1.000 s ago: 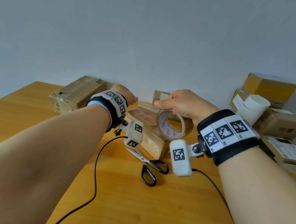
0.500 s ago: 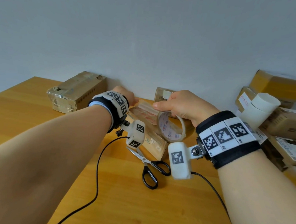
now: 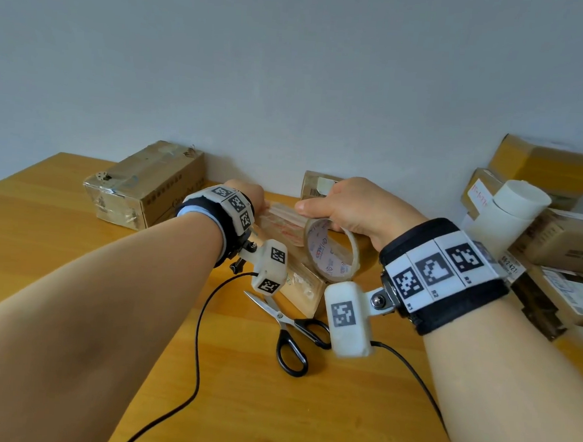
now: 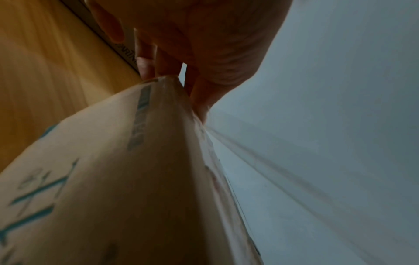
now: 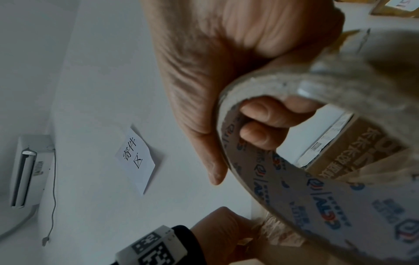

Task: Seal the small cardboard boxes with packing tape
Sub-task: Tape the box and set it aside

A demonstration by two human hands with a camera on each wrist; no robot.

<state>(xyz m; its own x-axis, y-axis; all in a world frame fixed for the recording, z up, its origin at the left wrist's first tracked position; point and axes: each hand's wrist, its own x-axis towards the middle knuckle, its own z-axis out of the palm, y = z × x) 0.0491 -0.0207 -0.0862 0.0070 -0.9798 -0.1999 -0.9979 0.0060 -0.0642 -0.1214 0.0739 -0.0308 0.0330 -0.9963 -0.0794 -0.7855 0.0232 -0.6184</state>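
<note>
A small cardboard box (image 3: pixel 305 285) lies in mid-table, pointing away from me. My left hand (image 3: pixel 247 194) curls over its far end, and its fingers (image 4: pixel 158 61) hold the tape end against the box (image 4: pixel 102 179). A clear strip of tape (image 3: pixel 285 212) runs from there back to the packing tape roll (image 3: pixel 332 250). My right hand (image 3: pixel 349 207) grips that roll just above the box, with its fingers (image 5: pixel 265 123) hooked through the core of the roll (image 5: pixel 317 197) and the thumb outside. The stretched strip (image 4: pixel 283 179) hangs slightly above the box top.
Black-handled scissors (image 3: pixel 290 337) lie shut just in front of the box. A larger taped box (image 3: pixel 148 188) stands back left, and another small box (image 3: pixel 316 184) sits against the wall. Stacked boxes (image 3: pixel 555 243) and a white cylinder (image 3: pixel 512 214) crowd the right side. Wrist cables (image 3: pixel 201 335) trail over the wooden table (image 3: pixel 77 242).
Both hands keep their hold and stay nearly in place over the box. Only my head view has shifted slightly.
</note>
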